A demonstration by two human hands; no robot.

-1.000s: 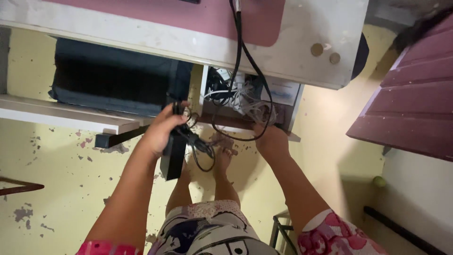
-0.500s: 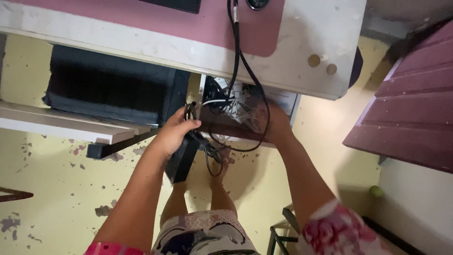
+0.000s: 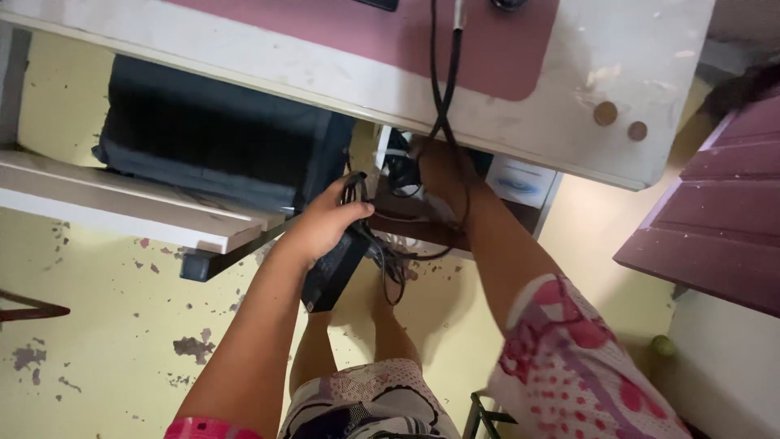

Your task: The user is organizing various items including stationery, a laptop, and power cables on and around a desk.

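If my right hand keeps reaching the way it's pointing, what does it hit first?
Most likely the tangle of cables in the compartment under the white desk. The right hand points up into that opening, close against them; depth there is unclear.

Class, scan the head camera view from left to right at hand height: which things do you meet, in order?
White shelf board → left hand → black power adapter → right forearm → dark red slatted panel.
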